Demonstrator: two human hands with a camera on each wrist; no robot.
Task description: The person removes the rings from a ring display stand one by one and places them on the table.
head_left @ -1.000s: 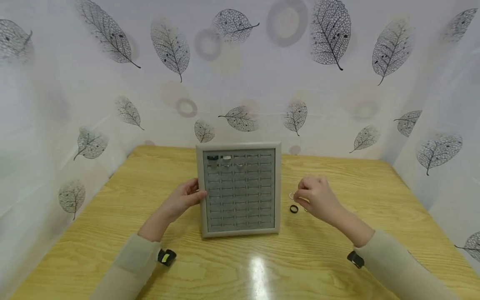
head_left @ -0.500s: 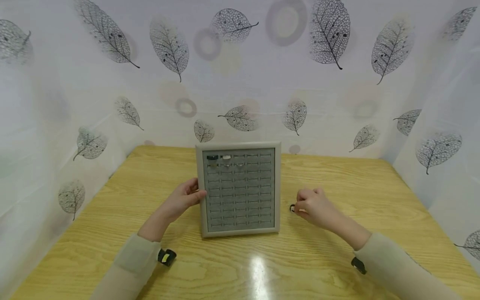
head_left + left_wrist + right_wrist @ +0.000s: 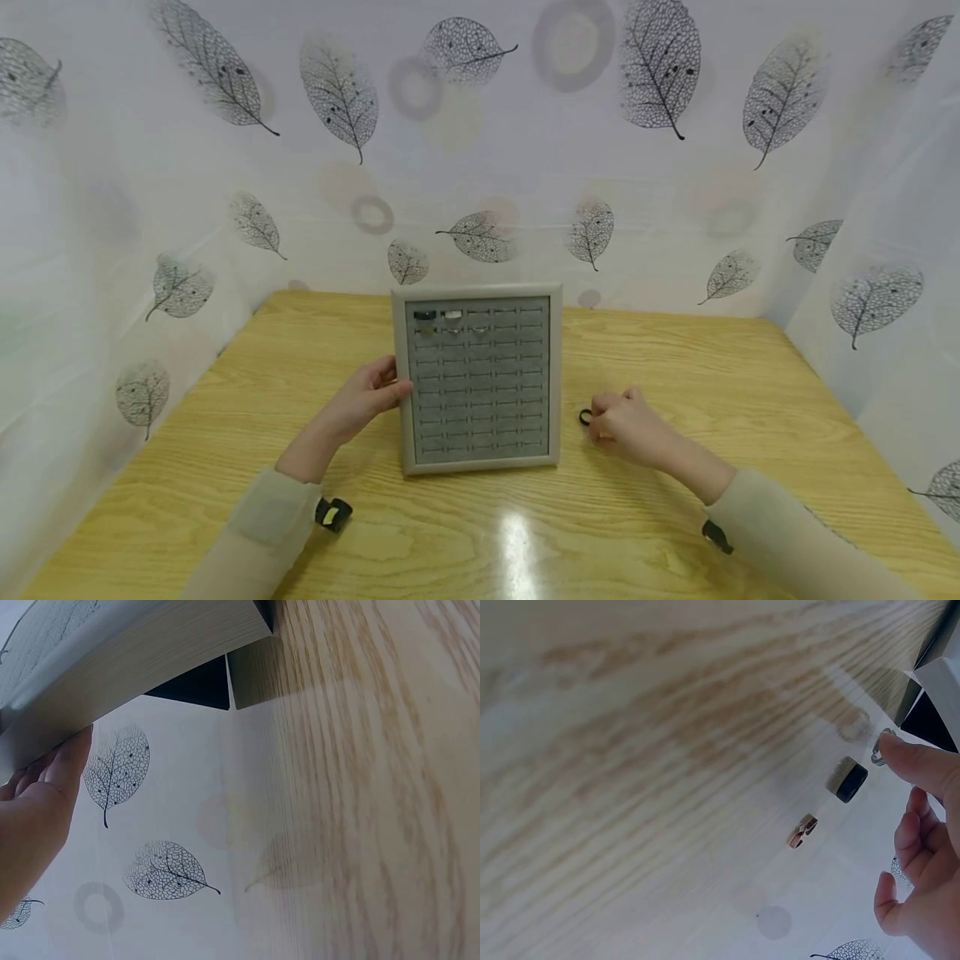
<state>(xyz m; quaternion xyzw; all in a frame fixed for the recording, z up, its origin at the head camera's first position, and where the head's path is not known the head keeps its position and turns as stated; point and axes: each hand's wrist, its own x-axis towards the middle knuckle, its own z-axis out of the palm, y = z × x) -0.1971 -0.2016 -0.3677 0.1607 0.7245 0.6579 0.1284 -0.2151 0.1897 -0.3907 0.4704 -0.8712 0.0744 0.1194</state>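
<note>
A grey ring display board [image 3: 480, 375] in a pale frame stands tilted up on the table, with rows of slots. Several rings sit in its top two rows, among them a black ring [image 3: 425, 316] and a white ring [image 3: 453, 315]. My left hand [image 3: 362, 400] grips the board's left edge, thumb on the front and fingers behind. Right of the board, my right hand [image 3: 633, 433] pinches a silver ring [image 3: 878, 748] low over the table. Beside it on the table stand a loose black ring [image 3: 847, 780] and a rose-gold ring [image 3: 802, 831], the latter hidden in the head view.
The wood-grain table [image 3: 480, 533] meets a white leaf-patterned curtain [image 3: 510, 150] at the back and both sides. A dark support [image 3: 196, 684] props the board from behind.
The silver ring has left its spot behind the loose black ring. My right hand has moved nearer, down past that black ring. My left hand and the board stay put.
</note>
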